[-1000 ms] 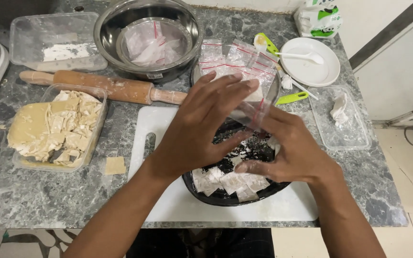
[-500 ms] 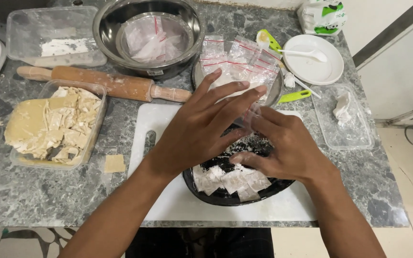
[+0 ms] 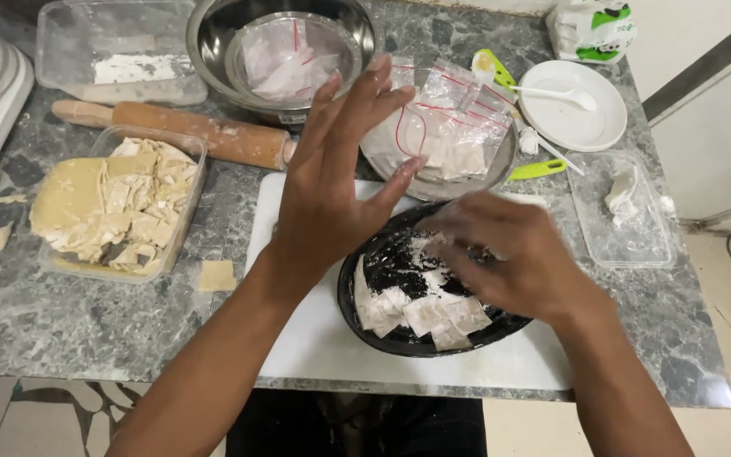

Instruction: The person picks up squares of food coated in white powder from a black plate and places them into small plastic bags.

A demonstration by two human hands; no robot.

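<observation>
Dough squares, floured, thin: piled in black bowl on white board, centre of marble surface. Handling (est.): light, soft, floppy, tear-prone; flour keeps them from sticking; lift by an edge w/ fingertips. Right hand over the bowl, fingers curled down into the pile at its 12 o'clock; blurred, cannot tell if gripping. Left hand raised at bowl's 11 o'clock, fingers spread, holding nothing. Zip bags on metal plate at 12.
</observation>
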